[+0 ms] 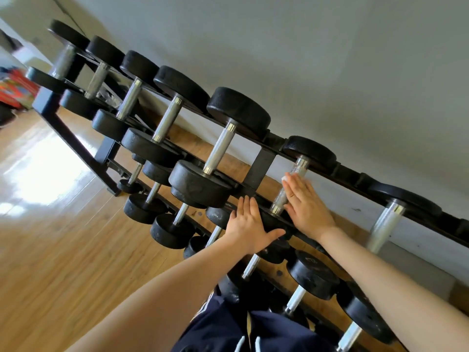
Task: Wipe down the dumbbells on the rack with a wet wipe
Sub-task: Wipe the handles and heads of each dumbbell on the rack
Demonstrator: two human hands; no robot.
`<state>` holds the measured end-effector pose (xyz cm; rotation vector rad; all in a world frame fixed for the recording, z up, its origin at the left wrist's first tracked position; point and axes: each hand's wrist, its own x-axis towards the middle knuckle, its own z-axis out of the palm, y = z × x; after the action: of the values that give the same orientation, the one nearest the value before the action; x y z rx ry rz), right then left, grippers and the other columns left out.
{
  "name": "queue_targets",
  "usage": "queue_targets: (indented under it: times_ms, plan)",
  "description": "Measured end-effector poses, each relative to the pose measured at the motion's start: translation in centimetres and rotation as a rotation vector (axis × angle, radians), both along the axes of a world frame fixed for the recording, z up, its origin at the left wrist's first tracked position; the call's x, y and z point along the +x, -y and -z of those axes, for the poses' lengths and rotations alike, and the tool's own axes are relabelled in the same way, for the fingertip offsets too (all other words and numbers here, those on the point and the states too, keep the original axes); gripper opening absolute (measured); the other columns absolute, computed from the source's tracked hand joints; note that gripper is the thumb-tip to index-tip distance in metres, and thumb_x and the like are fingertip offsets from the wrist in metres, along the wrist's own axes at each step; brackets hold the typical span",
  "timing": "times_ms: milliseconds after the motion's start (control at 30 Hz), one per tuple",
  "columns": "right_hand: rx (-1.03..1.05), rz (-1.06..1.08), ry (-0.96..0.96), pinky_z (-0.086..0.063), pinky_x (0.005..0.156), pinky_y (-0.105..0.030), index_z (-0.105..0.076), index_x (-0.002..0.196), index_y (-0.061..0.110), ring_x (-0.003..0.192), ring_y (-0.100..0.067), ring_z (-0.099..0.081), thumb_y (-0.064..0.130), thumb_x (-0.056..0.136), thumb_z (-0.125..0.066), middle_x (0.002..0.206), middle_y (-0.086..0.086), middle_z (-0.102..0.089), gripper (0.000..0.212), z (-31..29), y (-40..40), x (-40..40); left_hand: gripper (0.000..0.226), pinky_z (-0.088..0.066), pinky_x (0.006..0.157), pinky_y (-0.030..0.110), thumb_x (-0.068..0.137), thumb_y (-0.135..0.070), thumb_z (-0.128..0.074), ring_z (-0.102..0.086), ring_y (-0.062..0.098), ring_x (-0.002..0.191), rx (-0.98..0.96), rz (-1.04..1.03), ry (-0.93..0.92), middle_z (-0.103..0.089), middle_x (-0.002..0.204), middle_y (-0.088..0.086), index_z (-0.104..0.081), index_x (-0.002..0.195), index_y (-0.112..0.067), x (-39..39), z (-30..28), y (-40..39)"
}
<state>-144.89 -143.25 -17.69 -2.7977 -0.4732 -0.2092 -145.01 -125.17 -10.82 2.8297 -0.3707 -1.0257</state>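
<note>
While the right hand (305, 209) lies flat, fingers straight, along the chrome handle (288, 189) of a dumbbell on the top tier of the rack (264, 165), a scrap of white wet wipe (288, 177) peeks out just past its fingertips, pressed between palm and bar. The left hand (250, 228) is also spread open, fingers straight, resting on the near black head (275, 221) of that same dumbbell, seemingly to steady it.

Because the wipe is held only by flat pressure rather than a pinch, I judge it could slip off the knurled handle and drop through the rack to the lower tier beneath the hands. The round head under the left palm might also roll in its cradle if pushed sideways, nipping fingers against the neighbouring dumbbell (218, 148) just left of that hand.

No brand, weight marking or other writing can be read; a faint mark on a head below the right forearm is too blurred to make out
</note>
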Motion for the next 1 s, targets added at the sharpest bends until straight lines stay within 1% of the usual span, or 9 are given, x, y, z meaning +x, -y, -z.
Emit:
queue_targets:
  times_ms: [167,267,400,500,633,733,800,900,1000]
  plan:
    - [-0.149,-0.246,0.070,-0.024,0.112,-0.048,-0.039,0.140,0.007,0.137,-0.022,-0.029,0.024,0.090,-0.033,0.147,-0.009,-0.038,0.053,0.2,2.0,0.3,0.112,-0.004,0.120,0.041,0.084,-0.078,-0.037,0.014,0.024,0.149,0.018,-0.002,-0.005,0.013,0.162,0.012,0.010,0.152,-0.002,0.0,0.0,0.1]
    - [-0.089,-0.069,0.045,-0.022,0.108,-0.050,-0.042,0.139,0.004,0.136,-0.022,-0.027,0.021,0.092,-0.034,0.146,-0.014,-0.040,0.051,-0.9,2.7,2.0,0.112,-0.005,0.121,0.040,0.084,-0.078,-0.036,0.014,0.024,0.149,0.028,0.008,-0.010,0.013,0.162,0.012,0.011,0.152,-0.002,0.0,-0.1,0.1]
    - [0.125,0.138,-0.021,-0.009,0.114,-0.040,-0.026,0.147,0.005,0.144,-0.020,-0.007,0.019,0.096,-0.034,0.156,-0.008,-0.015,0.054,-0.6,1.1,1.3,0.113,-0.005,0.121,0.039,0.084,-0.078,-0.036,0.015,0.023,0.148,0.036,0.013,-0.015,0.013,0.161,0.013,0.012,0.151,-0.001,0.1,-0.1,0.1]
    - [0.123,-0.019,0.016,-0.014,0.112,-0.045,-0.036,0.142,0.005,0.142,-0.023,-0.014,0.004,0.091,-0.045,0.152,-0.008,-0.029,0.052,0.6,-0.7,-0.5,0.112,-0.005,0.122,0.039,0.085,-0.077,-0.037,0.014,0.023,0.149,0.034,0.010,-0.013,0.012,0.161,0.014,0.012,0.151,-0.001,0.0,-0.1,0.2]
    - [-0.161,-0.320,0.090,-0.022,0.108,-0.050,-0.049,0.136,0.009,0.137,-0.021,-0.026,-0.004,0.070,-0.066,0.145,-0.007,-0.043,0.070,0.0,1.8,0.4,0.111,-0.006,0.122,0.039,0.085,-0.075,-0.038,0.014,0.023,0.149,0.029,0.007,-0.011,0.012,0.161,0.014,0.012,0.151,-0.001,0.0,-0.2,0.3]
    - [-0.108,-0.215,0.060,-0.020,0.109,-0.052,-0.041,0.140,0.010,0.137,-0.023,-0.024,-0.014,0.068,-0.058,0.148,-0.004,-0.030,0.078,-0.9,3.9,1.7,0.111,-0.006,0.122,0.038,0.086,-0.075,-0.038,0.013,0.023,0.149,0.019,0.006,-0.010,0.011,0.162,0.014,0.012,0.151,0.000,0.0,-0.3,0.2]
    - [0.013,-0.055,-0.043,-0.017,0.114,-0.048,-0.024,0.145,0.011,0.142,-0.021,-0.010,-0.017,0.076,-0.051,0.152,-0.001,-0.013,0.079,-1.3,3.1,1.3,0.110,-0.006,0.121,0.038,0.086,-0.074,-0.039,0.013,0.024,0.149,0.020,0.005,-0.009,0.010,0.162,0.014,0.011,0.151,0.000,0.0,-0.3,0.3]
    - [0.142,0.100,-0.191,0.004,0.118,-0.037,0.000,0.147,0.015,0.141,-0.015,0.020,-0.008,0.090,-0.040,0.153,0.003,0.016,0.073,-1.3,-0.6,-0.7,0.110,-0.006,0.122,0.040,0.086,-0.074,-0.038,0.013,0.024,0.149,0.034,0.013,-0.003,0.010,0.162,0.015,0.011,0.151,0.000,-0.1,-0.4,0.3]
    - [0.152,0.036,-0.276,0.022,0.108,-0.026,-0.001,0.150,0.016,0.134,-0.009,0.031,0.000,0.097,-0.031,0.147,0.009,0.024,0.064,-1.9,-1.9,-2.0,0.110,-0.006,0.122,0.040,0.086,-0.074,-0.038,0.013,0.024,0.149,0.044,0.023,-0.001,0.010,0.161,0.015,0.011,0.151,0.001,-0.1,-0.4,0.3]
